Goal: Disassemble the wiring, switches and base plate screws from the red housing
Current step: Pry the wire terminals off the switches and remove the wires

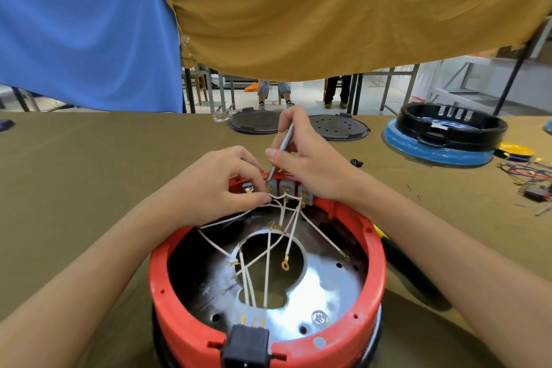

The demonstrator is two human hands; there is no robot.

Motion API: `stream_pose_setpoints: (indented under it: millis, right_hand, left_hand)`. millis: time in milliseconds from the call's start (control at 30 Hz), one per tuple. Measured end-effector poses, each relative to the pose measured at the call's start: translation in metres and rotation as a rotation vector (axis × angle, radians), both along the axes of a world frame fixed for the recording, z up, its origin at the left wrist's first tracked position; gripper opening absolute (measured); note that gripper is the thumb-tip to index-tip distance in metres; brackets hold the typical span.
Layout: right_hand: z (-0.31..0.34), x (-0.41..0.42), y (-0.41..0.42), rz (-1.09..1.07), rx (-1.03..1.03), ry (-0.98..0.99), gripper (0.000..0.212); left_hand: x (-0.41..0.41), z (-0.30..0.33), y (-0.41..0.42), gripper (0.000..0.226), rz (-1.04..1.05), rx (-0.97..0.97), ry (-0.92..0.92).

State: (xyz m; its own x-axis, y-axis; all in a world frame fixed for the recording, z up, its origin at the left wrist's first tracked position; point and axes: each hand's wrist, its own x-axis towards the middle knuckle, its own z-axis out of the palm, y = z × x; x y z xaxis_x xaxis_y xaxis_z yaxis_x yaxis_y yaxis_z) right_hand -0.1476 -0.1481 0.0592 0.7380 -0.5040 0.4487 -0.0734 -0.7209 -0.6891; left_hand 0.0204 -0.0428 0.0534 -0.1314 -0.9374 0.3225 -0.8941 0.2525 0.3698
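Olive cloth covers the desk [89, 188]; blue and mustard sheets hang behind it, w/ metal frames and other people's legs visible beyond.

Red housing [370, 275] sits open-side up at the near edge, centre, shiny base plate [325, 287] inside. By the look: rigid plastic shell, light-to-moderate weight, smooth rim — probably best steadied by the rim or outer wall, not by the wires. White wires [267, 266] are thin and limp, w/ small brass ring terminals that likely bend or tear if yanked; better to take them near the terminal. Switches [285, 188] at the far wall look like small hard blocks, tabs prob. fragile.

Left hand [221, 185]: grip clenched, thumb and fingers pinching a wire right at the switch row. Right hand [310, 158]: grip grasping a slim metal tool [282, 152], tip down at the leftmost visible switch terminal.

Counts: 1 red housing; approx. 3 switches showing, maybe a 4th under the left hand — can't tell; roughly 7–8 white wires, tangled, so not exact; 3 brass leads into the 1 black socket [249, 343] at the near wall. Screw count on the plate unclear. Elsewhere: 2 dark round lids [337, 127] at the far edge, 1 blue-and-black housing [442, 140] at right, 1 loose bundle of coloured wires [528, 170].
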Motion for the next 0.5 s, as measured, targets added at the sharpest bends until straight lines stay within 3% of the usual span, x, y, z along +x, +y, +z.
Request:
stream_pose_setpoints:
  millis: [500]
  right_hand:
    - [-0.0016, 0.0018, -0.0032, 0.006, -0.153, -0.003, 0.025]
  left_hand:
    - [0.0, 0.0001, -0.0012, 0.006, 0.01, 0.005, 0.005]
